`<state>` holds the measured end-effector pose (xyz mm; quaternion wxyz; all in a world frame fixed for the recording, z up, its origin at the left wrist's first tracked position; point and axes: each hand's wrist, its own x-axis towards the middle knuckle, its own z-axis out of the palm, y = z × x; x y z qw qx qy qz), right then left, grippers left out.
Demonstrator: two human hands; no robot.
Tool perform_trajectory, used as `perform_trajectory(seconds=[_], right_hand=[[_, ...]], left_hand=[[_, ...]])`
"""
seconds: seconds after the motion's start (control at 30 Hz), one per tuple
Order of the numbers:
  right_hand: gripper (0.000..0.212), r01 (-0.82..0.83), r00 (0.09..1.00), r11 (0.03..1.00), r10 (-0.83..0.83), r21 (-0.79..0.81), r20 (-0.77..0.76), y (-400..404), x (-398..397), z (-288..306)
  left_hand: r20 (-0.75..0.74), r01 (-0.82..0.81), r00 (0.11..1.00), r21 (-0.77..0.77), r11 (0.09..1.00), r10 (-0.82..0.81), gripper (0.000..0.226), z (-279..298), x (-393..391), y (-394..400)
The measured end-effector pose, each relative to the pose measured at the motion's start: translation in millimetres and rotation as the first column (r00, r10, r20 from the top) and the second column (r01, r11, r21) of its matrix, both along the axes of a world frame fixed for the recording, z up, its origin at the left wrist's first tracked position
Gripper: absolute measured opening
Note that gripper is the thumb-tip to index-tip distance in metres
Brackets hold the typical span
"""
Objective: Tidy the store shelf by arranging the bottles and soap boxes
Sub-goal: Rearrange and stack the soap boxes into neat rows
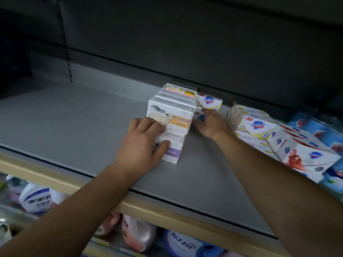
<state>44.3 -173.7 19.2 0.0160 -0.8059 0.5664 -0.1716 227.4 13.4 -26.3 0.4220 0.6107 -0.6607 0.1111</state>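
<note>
A stack of white soap boxes with an animal picture and purple and orange labels stands on the grey shelf. My left hand grips the stack's lower left corner, thumb across the front of the bottom box. My right hand reaches behind the stack's right side, its fingers on small white-and-yellow soap boxes with a blue shield logo. Whether those fingers curl round a box is unclear.
More shield-logo soap boxes and red-printed ones lie untidily at the right, with blue packs behind. Detergent bottles stand on the shelf below. The shelf's tan front edge runs across the foreground.
</note>
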Motion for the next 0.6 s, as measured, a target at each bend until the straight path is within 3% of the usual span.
perform_trajectory(seconds=[0.1, 0.37, 0.6], right_hand=[[0.051, 0.027, 0.998, 0.999, -0.029, -0.040, -0.062, -13, 6, -9], [0.047, 0.210, 0.944, 0.942, -0.264, -0.260, -0.197, -9, 13, -12], [0.053, 0.142, 0.978, 0.961, -0.173, -0.237, -0.118, 45, 0, 21]], left_hand=[[-0.017, 0.006, 1.000, -0.010, 1.000, -0.006, 0.037, 0, -1, -1], [-0.033, 0.009, 0.999, 0.005, 1.000, -0.009, 0.040, 1, -3, 2], [-0.014, 0.019, 1.000, -0.007, 1.000, -0.019, 0.044, 1, -4, 2]])
